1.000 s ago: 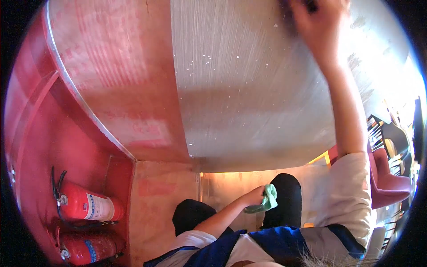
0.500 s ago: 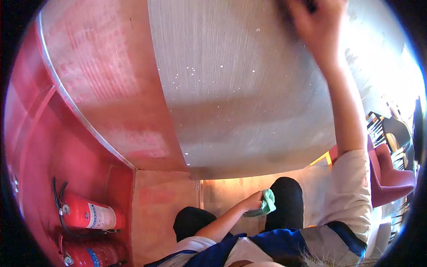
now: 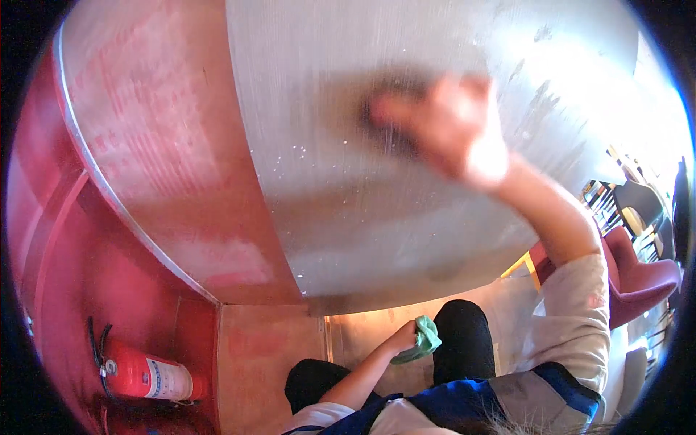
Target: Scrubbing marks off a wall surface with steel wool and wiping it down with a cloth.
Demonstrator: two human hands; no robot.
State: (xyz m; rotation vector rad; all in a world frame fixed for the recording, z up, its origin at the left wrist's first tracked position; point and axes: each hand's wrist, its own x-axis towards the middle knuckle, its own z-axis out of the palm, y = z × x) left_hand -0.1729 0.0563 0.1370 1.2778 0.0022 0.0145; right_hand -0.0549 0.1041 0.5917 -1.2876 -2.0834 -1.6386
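Note:
My right hand (image 3: pixel 457 127), smeared by motion, is at a large brushed metal panel (image 3: pixel 348 217) in front of me. A dark blurred patch lies at its fingertips; whether that is a held thing or a shadow, I cannot tell. Small white specks or droplets dot the panel left of the hand, and streaky marks show to its right. Low down, between my knees, my left hand (image 3: pixel 403 339) is closed around a crumpled green cloth (image 3: pixel 426 338). The cloth is close to my right knee and away from the panel.
A red-tinted panel (image 3: pixel 174 145) adjoins the metal one on the left. Beyond its edge, a red fire extinguisher (image 3: pixel 148 371) with a black hose stands in a red recess. To the right are a mauve chair (image 3: pixel 641 279) and a dark chair (image 3: pixel 645 206).
My right hand has swept down and to the left across the metal panel from near its top. The left hand with the green cloth has shifted only slightly in the picture.

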